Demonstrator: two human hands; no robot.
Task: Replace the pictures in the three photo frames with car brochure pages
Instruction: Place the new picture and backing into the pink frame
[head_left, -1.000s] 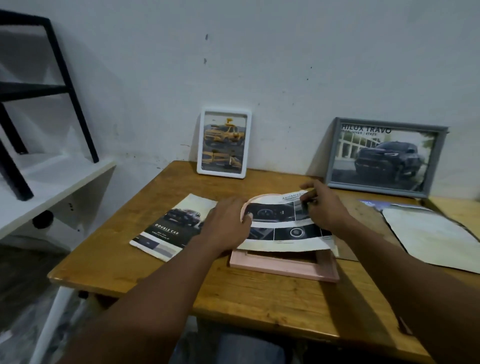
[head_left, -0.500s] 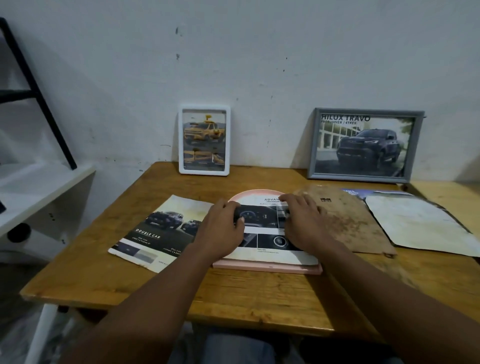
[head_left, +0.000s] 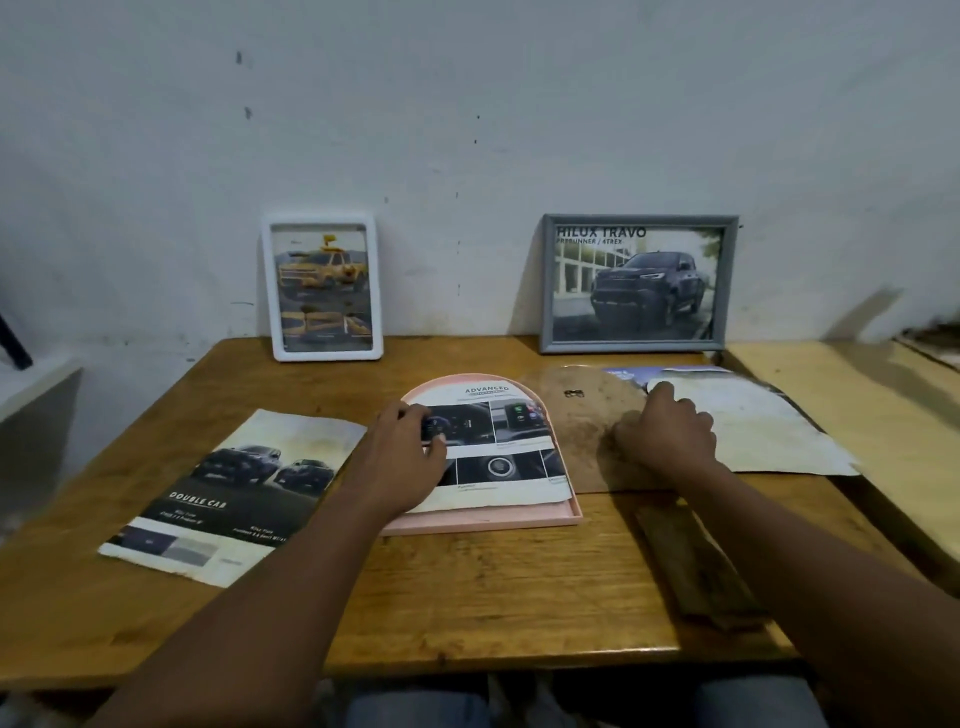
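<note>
The left hand (head_left: 410, 452) presses the page (head_left: 498, 452) flat in the pink frame (head_left: 483, 522) with uncurled fingers, while the right hand (head_left: 665, 436), its grip unclear, should bring the backing board (head_left: 587, 415) over squarely.

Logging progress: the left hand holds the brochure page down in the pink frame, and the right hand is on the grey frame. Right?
Not quite: the head view shows the right hand on the brown backing board beside the pink frame; the grey frame leans against the wall. The left hand does hold the brochure page down.
</note>
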